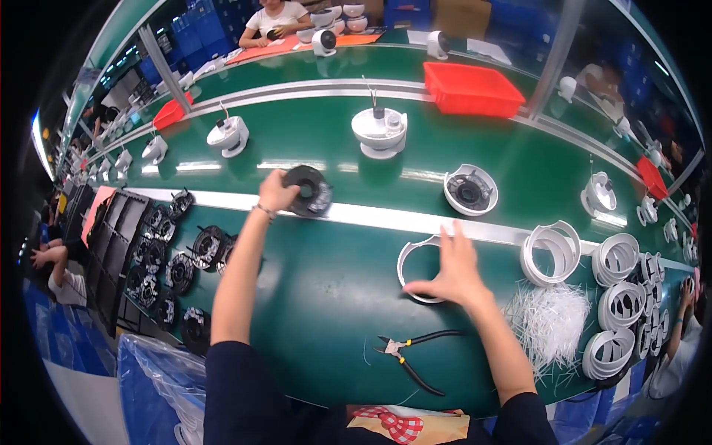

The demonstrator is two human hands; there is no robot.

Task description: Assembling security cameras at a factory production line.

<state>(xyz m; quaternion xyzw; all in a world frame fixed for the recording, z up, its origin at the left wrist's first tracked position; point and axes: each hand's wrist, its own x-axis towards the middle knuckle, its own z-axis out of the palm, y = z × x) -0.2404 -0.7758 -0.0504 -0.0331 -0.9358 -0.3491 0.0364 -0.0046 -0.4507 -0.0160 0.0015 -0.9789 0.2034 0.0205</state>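
Note:
My left hand (pixel 279 194) grips a black round plastic part (pixel 306 191) with a hole in its middle, held above the white strip along the bench's near edge. Its thumb and fingers close on the part's left side. A white plastic ring (pixel 404 268) lies on the green bench under my right hand (pixel 458 271). That hand's fingers are spread, its thumb across the ring's lower part; whether it touches the ring I cannot tell. Nearer me lie cutting pliers (pixel 404 348) with black handles, jaws pointing left.
Several black round parts (pixel 179 273) cover the bench at left, beside a dark rack (pixel 122 230). White cut strips (pixel 550 322) and stacked white rings (pixel 610 356) occupy the right. White housings (pixel 380 132) and a white bowl (pixel 471 190) stand on the green belt; a red bin (pixel 475 89) sits beyond.

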